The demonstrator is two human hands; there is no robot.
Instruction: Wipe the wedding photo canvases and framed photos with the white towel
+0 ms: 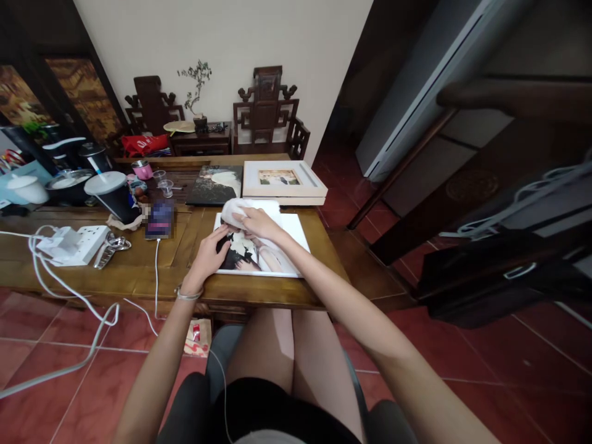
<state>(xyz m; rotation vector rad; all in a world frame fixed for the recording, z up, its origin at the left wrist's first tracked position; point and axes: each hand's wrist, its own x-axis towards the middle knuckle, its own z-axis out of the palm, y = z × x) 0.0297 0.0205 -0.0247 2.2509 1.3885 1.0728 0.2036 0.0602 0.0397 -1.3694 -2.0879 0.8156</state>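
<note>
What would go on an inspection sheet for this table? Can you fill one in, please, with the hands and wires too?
Surface: brown wooden table.
Job's things: picture lying flat near the front edge; white cloth over part of its far edge.
Clutter: cup, phone and power strip to the left; black panel and frame behind.
Hands: left hand at the picture's left side; right hand on the cloth.
Cables: white phone cable hangs over the front edge.
Surroundings: plant, chair, red floor.
</note>
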